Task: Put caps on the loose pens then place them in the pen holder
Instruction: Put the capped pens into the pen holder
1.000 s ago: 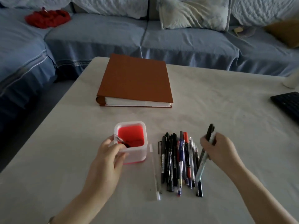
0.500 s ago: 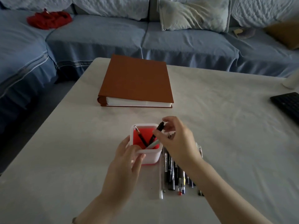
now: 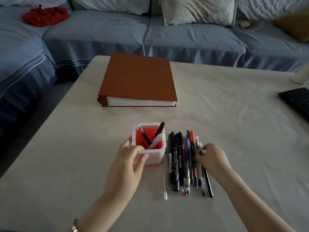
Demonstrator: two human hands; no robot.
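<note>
Right hand (image 3: 212, 158) has left the pen holder (image 3: 157, 156) and gone back to the row of loose pens (image 3: 179, 161) just right of the holder. The black capped pen (image 3: 159, 129) and clear-barrel pen (image 3: 156, 141) it carried now stand inside the holder, leaning right. A thin dark pen (image 3: 143, 134) leans left beside them.

Left hand (image 3: 127, 163) grips the holder at its near-left corner, thumb on the front wall and fingers wrapped round the left side, steadying it on the tabletop (image 3: 234, 131).

Right hand's fingertips (image 3: 200, 152) are curled down onto the far-right end of the row, at a clear pen (image 3: 198, 143) and a slim black pen (image 3: 208, 183). Cannot tell whether either is pinched yet.

Step in hand: picking the next pen from the row. Three are in the holder and most still lie beside it, so the task is early.

Next move likely calls for closing on one pen without dragging its neighbours, since they lie touching. Then check for a cap, press one on if bare, and lift it left into the holder. Which of the row pens lack caps is hard to tell at this size.

A brown album (image 3: 138, 77) lies beyond the holder, well apart.
</note>
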